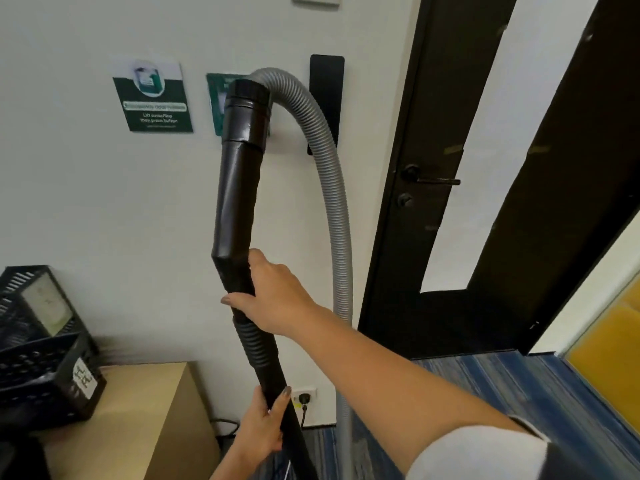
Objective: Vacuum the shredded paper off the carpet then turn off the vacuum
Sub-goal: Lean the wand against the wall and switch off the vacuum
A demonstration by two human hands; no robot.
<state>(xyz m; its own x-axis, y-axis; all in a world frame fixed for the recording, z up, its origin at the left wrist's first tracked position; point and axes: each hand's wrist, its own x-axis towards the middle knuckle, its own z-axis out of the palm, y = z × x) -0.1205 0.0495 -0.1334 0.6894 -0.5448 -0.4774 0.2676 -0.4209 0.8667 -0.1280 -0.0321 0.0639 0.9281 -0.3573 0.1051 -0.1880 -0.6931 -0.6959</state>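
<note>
1. Vacuum wand (pixel 239 188): black, held approx. upright at frame centre, in front of the white wall. Its top collar is level with a green sign (pixel 152 98) on the wall.
2. Grey hose (pixel 332 188): corrugated. It leaves the wand's top collar, arcs over to the right, then drops straight down to the blue carpet (pixel 485 382) at the wall base.
3. Right hand (pixel 277 299): closed round the wand just below its bend, above the ribbed section (pixel 256 341); thumb across the front.
4. Left hand (pixel 259 427): closed round the wand's lower tube (pixel 277 382), nearer the camera and below the right hand; thumb laid on the tube front.
5. Wall socket (pixel 304 393): low on the wall, just right of the tube, w/ a black plug in it.
6. Left side: black crates (pixel 41 375) stacked on a light wood cabinet (pixel 138 410).
7. Right side: black door (pixel 433 168) w/ lever handle (pixel 433 180).
</note>
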